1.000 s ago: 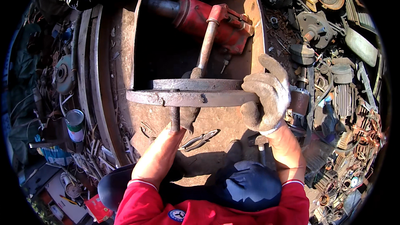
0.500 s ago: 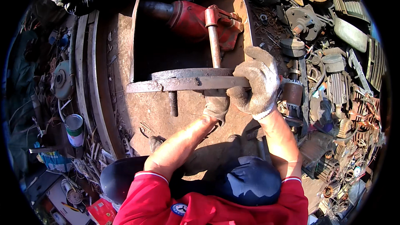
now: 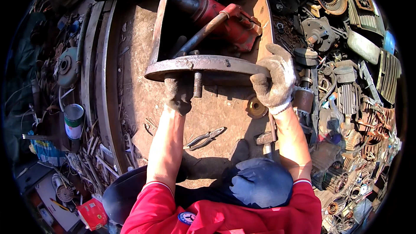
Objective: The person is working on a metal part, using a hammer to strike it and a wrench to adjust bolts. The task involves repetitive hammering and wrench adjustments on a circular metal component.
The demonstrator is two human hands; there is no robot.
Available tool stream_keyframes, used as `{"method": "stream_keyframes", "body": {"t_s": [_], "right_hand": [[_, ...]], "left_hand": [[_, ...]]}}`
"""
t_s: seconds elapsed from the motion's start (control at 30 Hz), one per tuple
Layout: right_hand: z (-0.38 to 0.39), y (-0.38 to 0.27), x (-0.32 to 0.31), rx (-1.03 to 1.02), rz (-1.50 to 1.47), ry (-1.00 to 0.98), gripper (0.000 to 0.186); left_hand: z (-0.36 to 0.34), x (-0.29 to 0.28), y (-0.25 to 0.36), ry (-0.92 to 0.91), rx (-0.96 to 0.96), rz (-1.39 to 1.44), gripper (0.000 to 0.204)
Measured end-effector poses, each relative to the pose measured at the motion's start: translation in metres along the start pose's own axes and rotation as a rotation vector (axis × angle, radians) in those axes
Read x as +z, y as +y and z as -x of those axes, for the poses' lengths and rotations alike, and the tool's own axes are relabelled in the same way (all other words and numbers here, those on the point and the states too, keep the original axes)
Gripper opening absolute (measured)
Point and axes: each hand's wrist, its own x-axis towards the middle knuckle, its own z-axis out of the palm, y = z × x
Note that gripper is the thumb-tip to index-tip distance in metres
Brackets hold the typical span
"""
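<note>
A thick, rusty metal disc [image 3: 212,63] stands nearly edge-on at the near end of an open metal box frame. A threaded bolt [image 3: 198,85] points from it toward me. My gloved left hand [image 3: 177,93] grips its left part from below, with most of the fingers hidden behind it. At the right end, my gloved right hand [image 3: 277,80] is closed round the rim, thumb on the near side and fingers beyond. Inside the frame lies a red jack [image 3: 227,21]; its bar handle [image 3: 201,34] slants down to the left behind the disc.
Pliers [image 3: 206,138] lie on the ground before me, with a hammer [image 3: 266,138] and a brass-coloured ring [image 3: 256,107] to their right. Long metal beams [image 3: 106,73] and a paint can [image 3: 73,121] are at left. Scrap motor parts [image 3: 349,91] crowd the right side.
My left hand has moved left along the disc from near its middle. The disc has shifted up and tilted. The jack's handle has swung down to the left; pliers and hammer have come into view.
</note>
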Motion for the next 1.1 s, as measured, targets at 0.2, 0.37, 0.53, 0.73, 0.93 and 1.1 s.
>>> {"method": "stream_keyframes", "body": {"t_s": [0.2,0.37,0.53,0.73,0.93,1.1], "right_hand": [[0.000,0.001,-0.002,-0.004,-0.002,0.002,0.025],[-0.002,0.005,-0.002,0.002,-0.021,0.005,0.025],[-0.002,0.009,0.000,0.006,-0.053,-0.022,0.029],[0.005,0.014,-0.006,0.036,-0.025,-0.042,0.034],[0.004,0.011,-0.006,0.024,-0.031,-0.003,0.030],[0.002,0.004,0.003,0.004,-0.021,0.020,0.020]], "left_hand": [[0.010,0.014,0.000,0.108,-0.084,-0.415,0.043],[0.004,0.019,0.007,0.028,-0.256,-0.623,0.038],[-0.009,0.023,-0.012,0.028,-0.349,-0.682,0.033],[0.019,0.055,-0.066,0.062,-0.179,-0.604,0.023],[0.037,0.074,-0.160,0.016,0.230,-0.875,0.023],[0.007,0.011,-0.157,-0.085,0.103,-0.697,0.028]]}}
